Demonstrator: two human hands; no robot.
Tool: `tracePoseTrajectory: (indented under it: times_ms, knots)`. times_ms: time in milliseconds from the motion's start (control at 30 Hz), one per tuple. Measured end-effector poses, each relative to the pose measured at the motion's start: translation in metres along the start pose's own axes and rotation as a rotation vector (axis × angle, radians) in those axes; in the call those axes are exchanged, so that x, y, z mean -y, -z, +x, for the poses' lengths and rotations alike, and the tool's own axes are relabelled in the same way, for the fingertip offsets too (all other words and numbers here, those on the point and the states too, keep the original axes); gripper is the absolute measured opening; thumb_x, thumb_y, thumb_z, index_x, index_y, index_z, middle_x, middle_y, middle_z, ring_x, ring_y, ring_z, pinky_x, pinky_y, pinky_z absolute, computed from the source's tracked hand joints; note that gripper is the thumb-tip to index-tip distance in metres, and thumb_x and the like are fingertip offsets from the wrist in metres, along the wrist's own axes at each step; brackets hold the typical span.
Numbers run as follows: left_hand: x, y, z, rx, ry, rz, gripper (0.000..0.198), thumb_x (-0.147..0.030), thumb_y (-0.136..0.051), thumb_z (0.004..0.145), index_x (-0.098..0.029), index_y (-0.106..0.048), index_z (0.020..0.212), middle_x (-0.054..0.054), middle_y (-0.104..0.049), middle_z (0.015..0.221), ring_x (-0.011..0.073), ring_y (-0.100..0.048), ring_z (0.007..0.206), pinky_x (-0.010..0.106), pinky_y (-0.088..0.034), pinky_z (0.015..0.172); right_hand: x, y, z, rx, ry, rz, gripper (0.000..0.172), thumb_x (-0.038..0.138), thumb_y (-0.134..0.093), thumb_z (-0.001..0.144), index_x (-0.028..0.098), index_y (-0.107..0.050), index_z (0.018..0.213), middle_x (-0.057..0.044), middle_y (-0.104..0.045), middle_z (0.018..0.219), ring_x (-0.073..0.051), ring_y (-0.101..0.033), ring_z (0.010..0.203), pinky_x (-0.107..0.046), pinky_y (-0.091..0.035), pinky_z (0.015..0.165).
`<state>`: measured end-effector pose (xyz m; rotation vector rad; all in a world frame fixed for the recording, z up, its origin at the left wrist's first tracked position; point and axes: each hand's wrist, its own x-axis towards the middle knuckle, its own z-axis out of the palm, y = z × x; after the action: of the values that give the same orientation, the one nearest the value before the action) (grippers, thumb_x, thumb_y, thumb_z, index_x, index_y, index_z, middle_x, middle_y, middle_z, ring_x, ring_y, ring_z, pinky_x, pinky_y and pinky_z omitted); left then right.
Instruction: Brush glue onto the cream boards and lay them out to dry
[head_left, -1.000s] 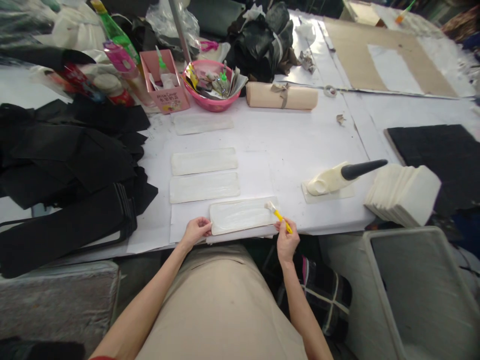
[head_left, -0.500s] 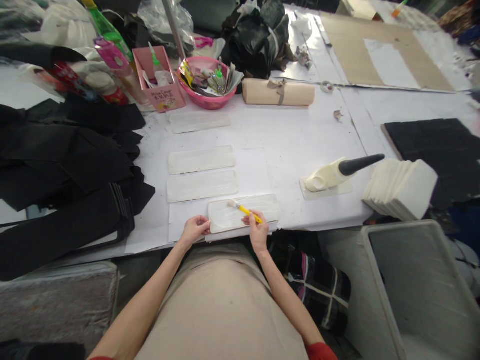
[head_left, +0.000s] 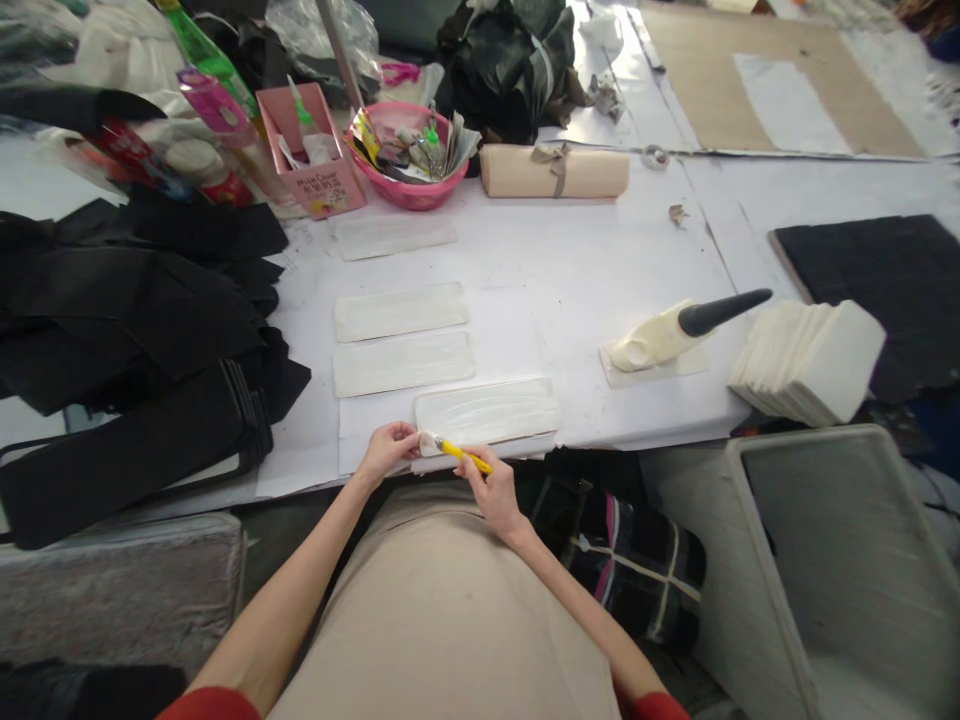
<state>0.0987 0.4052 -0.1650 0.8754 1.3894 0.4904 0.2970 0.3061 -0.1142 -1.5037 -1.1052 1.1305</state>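
Closed around the yellow handle of a brush (head_left: 466, 456) is my right hand (head_left: 491, 492). The brush's bristles touch the lower left corner of a white rectangular panel (head_left: 487, 408), whose surface looks wet and streaked. My left hand (head_left: 391, 447) pinches that same corner of the panel at the table's front edge, its fingertips close to the bristles. Two similar white panels, one nearer (head_left: 405, 364) and one farther (head_left: 400, 311), lie flat beyond it, with a fainter strip (head_left: 394, 237) behind them.
Black cut pieces (head_left: 135, 300) are heaped at left. A pale container with a black-handled tool (head_left: 660, 340) stands at right, near a stack of white pieces (head_left: 810, 362). At the back are a pink basin (head_left: 409, 190) and a tan roll (head_left: 555, 172). A grey bin (head_left: 772, 520) stands below.
My right hand has moved left and toward me, bringing the brush from the panel's upper middle to its lower left corner. My left hand stays at that corner.
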Motion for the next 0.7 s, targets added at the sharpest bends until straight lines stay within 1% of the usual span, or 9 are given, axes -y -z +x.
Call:
tracePoseTrajectory:
  times_ms: [67,133,267,333,400,467,600,667,700]
  knots:
    - [0.0,0.0,0.0,0.002,-0.007,0.008,0.036,-0.045,-0.078,0.06,-0.015,-0.06,0.07,0.001,-0.067,0.055,0.0132,-0.062,0.05,0.023,-0.051,0.052,-0.005,-0.01,-0.003,0.029,-0.038,0.054,0.021,0.035,-0.052,0.093,0.021,-0.063,0.103,-0.003,-0.068,0.082,-0.018,-0.07,0.073,-0.027,-0.056,0.07]
    - [0.001,0.0,-0.001,-0.001,-0.005,0.01,0.037,-0.045,-0.078,0.06,-0.014,-0.06,0.071,0.001,-0.067,0.055,0.013,-0.062,0.05,0.023,-0.05,0.051,-0.009,-0.01,-0.005,0.019,-0.082,0.081,0.022,0.037,-0.052,0.093,0.02,-0.063,0.103,-0.002,-0.068,0.079,-0.018,-0.071,0.071,-0.027,-0.057,0.067]
    - [0.002,-0.001,-0.001,-0.003,-0.004,-0.011,0.04,-0.047,-0.08,0.057,-0.014,-0.06,0.07,0.001,-0.067,0.053,0.013,-0.062,0.05,0.023,-0.051,0.052,-0.011,0.003,-0.008,-0.007,-0.142,0.09,0.025,0.041,-0.053,0.093,0.019,-0.063,0.1,-0.002,-0.068,0.075,-0.018,-0.071,0.067,-0.026,-0.058,0.063]
    - [0.002,-0.001,-0.001,-0.008,-0.011,-0.019,0.042,-0.048,-0.081,0.056,-0.015,-0.06,0.069,0.0,-0.066,0.052,0.0128,-0.061,0.049,0.023,-0.05,0.051,-0.011,0.013,-0.01,-0.051,-0.157,0.075,0.027,0.043,-0.053,0.092,0.019,-0.063,0.099,-0.003,-0.069,0.076,-0.018,-0.071,0.067,-0.027,-0.058,0.063]
    - [0.001,-0.001,-0.002,-0.014,-0.017,-0.016,0.042,-0.048,-0.081,0.055,-0.015,-0.06,0.068,0.0,-0.065,0.051,0.0126,-0.06,0.048,0.023,-0.05,0.05,-0.012,0.028,-0.011,-0.129,-0.169,0.059,0.03,0.045,-0.054,0.091,0.017,-0.063,0.099,-0.004,-0.069,0.075,-0.019,-0.071,0.067,-0.028,-0.059,0.063]
    - [0.001,-0.002,-0.002,-0.016,-0.023,-0.011,0.042,-0.049,-0.081,0.055,-0.015,-0.059,0.068,0.001,-0.065,0.051,0.0128,-0.06,0.047,0.023,-0.05,0.05,-0.013,0.05,-0.012,-0.237,-0.171,0.037,0.032,0.047,-0.055,0.09,0.016,-0.062,0.099,-0.005,-0.069,0.074,-0.02,-0.07,0.066,-0.03,-0.059,0.062]
    - [0.001,-0.002,-0.002,-0.025,-0.038,0.003,0.041,-0.049,-0.08,0.056,-0.015,-0.06,0.068,0.001,-0.065,0.052,0.0134,-0.061,0.048,0.024,-0.05,0.05,-0.009,0.102,-0.012,-0.531,-0.12,-0.084,0.034,0.047,-0.056,0.089,0.015,-0.061,0.099,-0.006,-0.069,0.076,-0.021,-0.07,0.067,-0.033,-0.06,0.066]
    - [0.002,-0.002,-0.001,-0.028,-0.036,0.007,0.042,-0.05,-0.08,0.056,-0.015,-0.06,0.068,0.001,-0.065,0.051,0.0132,-0.06,0.048,0.023,-0.05,0.05,-0.002,0.113,-0.012,-0.634,-0.078,-0.149,0.033,0.046,-0.056,0.089,0.015,-0.061,0.101,-0.007,-0.07,0.079,-0.021,-0.07,0.069,-0.034,-0.059,0.068]
    - [0.002,-0.002,-0.001,-0.029,-0.032,0.008,0.043,-0.05,-0.08,0.056,-0.015,-0.06,0.069,0.001,-0.065,0.051,0.0131,-0.06,0.048,0.023,-0.05,0.05,0.002,0.111,-0.012,-0.633,-0.063,-0.156,0.032,0.045,-0.056,0.089,0.016,-0.061,0.101,-0.007,-0.07,0.079,-0.02,-0.07,0.069,-0.034,-0.059,0.069]
